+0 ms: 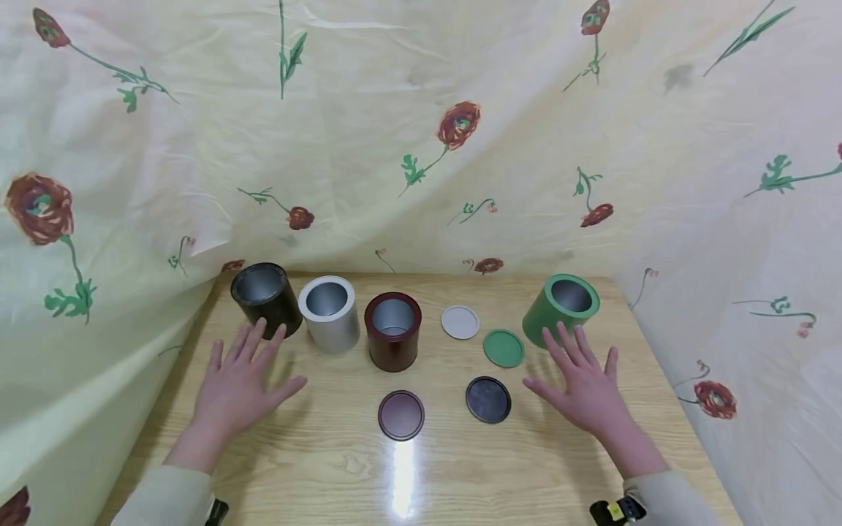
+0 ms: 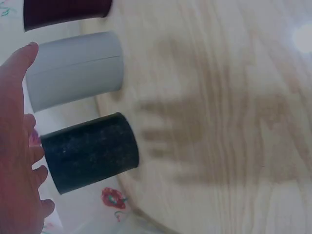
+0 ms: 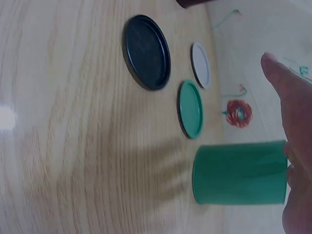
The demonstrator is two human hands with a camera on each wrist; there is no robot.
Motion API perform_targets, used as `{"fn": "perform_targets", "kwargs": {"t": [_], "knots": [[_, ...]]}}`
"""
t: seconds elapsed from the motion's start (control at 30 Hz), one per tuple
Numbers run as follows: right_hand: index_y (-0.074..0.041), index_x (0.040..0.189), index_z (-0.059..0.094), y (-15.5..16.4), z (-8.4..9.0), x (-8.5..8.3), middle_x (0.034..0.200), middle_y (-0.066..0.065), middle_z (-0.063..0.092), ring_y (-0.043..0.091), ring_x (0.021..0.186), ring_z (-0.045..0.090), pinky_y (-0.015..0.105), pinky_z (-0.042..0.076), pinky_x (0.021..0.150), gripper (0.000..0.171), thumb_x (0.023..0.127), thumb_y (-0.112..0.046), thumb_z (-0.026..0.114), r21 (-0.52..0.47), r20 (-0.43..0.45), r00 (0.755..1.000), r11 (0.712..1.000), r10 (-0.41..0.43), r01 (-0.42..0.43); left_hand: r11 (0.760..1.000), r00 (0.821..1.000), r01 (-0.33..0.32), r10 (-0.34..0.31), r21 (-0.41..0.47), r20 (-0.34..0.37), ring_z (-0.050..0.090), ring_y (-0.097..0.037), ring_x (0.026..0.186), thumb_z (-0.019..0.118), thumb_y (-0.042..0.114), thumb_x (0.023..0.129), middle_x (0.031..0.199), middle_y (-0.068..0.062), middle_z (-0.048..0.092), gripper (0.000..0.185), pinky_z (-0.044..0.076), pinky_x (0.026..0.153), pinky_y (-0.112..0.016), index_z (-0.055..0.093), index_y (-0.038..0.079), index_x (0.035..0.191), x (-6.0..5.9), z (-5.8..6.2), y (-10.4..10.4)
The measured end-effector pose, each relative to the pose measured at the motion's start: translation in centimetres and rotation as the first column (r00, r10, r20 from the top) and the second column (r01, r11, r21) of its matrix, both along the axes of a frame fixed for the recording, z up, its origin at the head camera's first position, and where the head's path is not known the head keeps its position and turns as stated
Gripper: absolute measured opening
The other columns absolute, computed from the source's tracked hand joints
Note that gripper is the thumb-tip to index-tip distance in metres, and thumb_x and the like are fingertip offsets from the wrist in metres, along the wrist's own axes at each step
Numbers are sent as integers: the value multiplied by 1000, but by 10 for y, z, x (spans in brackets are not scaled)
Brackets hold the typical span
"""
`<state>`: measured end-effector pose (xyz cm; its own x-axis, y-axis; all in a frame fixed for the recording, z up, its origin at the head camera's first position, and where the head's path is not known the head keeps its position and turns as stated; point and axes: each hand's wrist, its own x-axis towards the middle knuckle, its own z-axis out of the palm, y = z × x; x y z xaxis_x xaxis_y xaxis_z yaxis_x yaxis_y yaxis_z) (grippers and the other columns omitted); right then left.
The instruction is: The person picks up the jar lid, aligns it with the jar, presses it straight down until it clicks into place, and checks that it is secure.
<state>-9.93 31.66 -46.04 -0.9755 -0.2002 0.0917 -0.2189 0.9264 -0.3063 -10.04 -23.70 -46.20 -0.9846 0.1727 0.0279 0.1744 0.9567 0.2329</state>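
Fingers spread, my left hand hovers above the table just in front of a black canister. To that canister's right stand a white canister and a dark red canister, all upright with their tops uncovered. My right hand, also spread and holding nothing, is in front of an uncovered green canister. Between the hands lie four round lids flat on the wood: white, green, black and dark red.
The light wooden table carries a bright reflection near its front. A pale cloth printed with red flowers hangs behind the table and along both sides. Each wrist wears a black strap; the right one shows in the head view.
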Motion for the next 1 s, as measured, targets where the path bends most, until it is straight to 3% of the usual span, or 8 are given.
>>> {"fn": "perform_targets", "kwargs": {"t": [0.23, 0.53, 0.73, 1.0], "knots": [[-19, 170, 33, -21, -13, -1, 175, 17, 28, 46, 162, 17, 82, -6, 120, 95, 95, -59, 74, -6, -36, 996, 997, 76, -76, 998, 998, 62, -62, -31, -4, 19, -46, 161, 56, 80, 94, 175, -22, 25, 100, 5, 127, -73, 31, 20, 171, 3, -12, 6], [-8, 165, 41, -52, -22, -3, 173, 19, 31, 46, 160, 22, 81, 6, 122, 98, 91, -62, 76, -2, -29, 982, 982, 188, -188, 986, 986, 163, -163, -30, -16, 30, -43, 159, 64, 82, 88, 173, -17, 34, 100, 13, 127, -70, 47, 20, 164, 9, -34, 16], [-10, 165, 41, -71, -26, -8, 172, 19, 32, 47, 159, 26, 79, 10, 122, 99, 89, -60, 79, 35, -21, 965, 964, 263, -262, 963, 962, 261, -265, -61, -60, 37, -42, 156, 67, 82, 85, 168, -17, 42, 100, 20, 126, -70, 50, 20, 162, 5, -44, 29], [-11, 166, 41, -92, -38, -12, 173, 15, 34, 44, 160, 25, 80, 16, 122, 102, 89, -69, 75, 38, -9, 939, 938, 344, -344, 933, 933, 345, -352, -100, -69, 40, -40, 155, 66, 83, 85, 167, -15, 45, 100, 21, 127, -67, 50, 23, 162, -1, -55, 51]]}}
